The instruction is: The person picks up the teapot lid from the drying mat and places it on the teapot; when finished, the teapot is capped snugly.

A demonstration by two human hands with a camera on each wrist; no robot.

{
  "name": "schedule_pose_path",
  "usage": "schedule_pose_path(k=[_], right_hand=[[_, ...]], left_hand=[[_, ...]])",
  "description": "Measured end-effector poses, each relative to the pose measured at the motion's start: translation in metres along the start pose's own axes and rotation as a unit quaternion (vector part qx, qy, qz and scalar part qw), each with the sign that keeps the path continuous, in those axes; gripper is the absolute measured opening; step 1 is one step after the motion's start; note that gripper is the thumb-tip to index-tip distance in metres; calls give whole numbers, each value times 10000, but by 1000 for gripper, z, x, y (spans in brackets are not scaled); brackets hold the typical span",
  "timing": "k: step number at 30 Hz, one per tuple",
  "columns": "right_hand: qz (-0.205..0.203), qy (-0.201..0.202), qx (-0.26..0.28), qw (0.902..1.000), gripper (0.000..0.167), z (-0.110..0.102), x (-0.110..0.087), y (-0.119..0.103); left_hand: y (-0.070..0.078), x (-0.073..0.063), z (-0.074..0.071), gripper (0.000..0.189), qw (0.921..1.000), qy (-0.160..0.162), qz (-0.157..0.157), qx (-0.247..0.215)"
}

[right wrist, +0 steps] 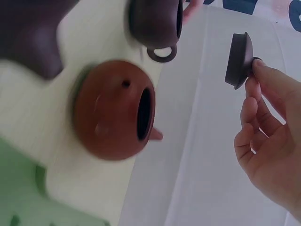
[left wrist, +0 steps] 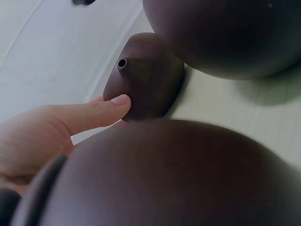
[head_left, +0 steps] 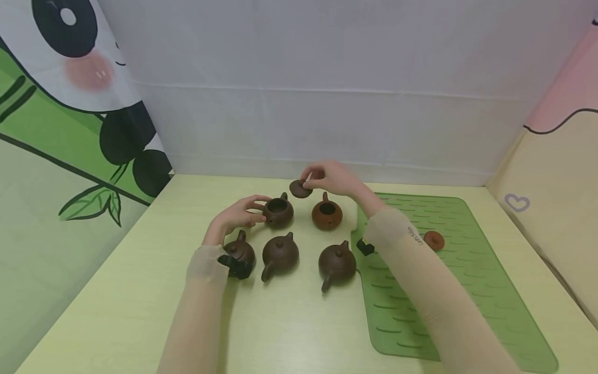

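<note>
My right hand (head_left: 334,179) pinches a dark brown teapot lid (right wrist: 239,61) by its knob, holding it up behind the teapots. An open dark brown teapot (head_left: 280,220) stands just left of and below that lid in the head view. My left hand (head_left: 239,214) grips its left side, the thumb (left wrist: 121,100) near the spout and the other fingers mostly hidden behind the body. To the right, a reddish-brown teapot (right wrist: 106,113) stands uncovered, its dark inside showing.
Three lidded dark teapots stand in front: one (head_left: 244,252) partly under my left wrist, one (head_left: 280,254) in the middle, one (head_left: 337,265) beside the green mat (head_left: 411,317). A reddish lid (head_left: 434,240) lies on the mat. A white cloth wall (head_left: 327,130) borders the table's back.
</note>
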State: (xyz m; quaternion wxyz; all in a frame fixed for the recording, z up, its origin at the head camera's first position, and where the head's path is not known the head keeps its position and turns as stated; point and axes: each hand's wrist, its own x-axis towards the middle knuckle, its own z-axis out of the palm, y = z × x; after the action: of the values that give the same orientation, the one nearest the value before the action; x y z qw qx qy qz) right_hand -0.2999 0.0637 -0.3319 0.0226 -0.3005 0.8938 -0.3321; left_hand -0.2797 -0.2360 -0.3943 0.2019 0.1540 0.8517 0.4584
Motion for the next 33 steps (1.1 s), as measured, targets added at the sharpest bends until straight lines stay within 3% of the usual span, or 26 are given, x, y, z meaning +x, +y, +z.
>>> schedule_pose_path(k=[4, 11, 25, 33], right_hand=[[281, -101, 294, 9991, 18, 9, 14, -11], [446, -147, 263, 9986, 18, 30, 35, -19], [1117, -714, 737, 9884, 12, 52, 48, -26], [1449, -768, 786, 9833, 13, 60, 51, -29]], left_hand=[[1, 0, 0, 58, 10000, 9, -8, -47], [-4, 3, -2, 58, 9997, 51, -88, -199], [-11, 4, -5, 61, 9983, -32, -470, -330], [-10, 3, -7, 61, 9978, -141, -502, -398]])
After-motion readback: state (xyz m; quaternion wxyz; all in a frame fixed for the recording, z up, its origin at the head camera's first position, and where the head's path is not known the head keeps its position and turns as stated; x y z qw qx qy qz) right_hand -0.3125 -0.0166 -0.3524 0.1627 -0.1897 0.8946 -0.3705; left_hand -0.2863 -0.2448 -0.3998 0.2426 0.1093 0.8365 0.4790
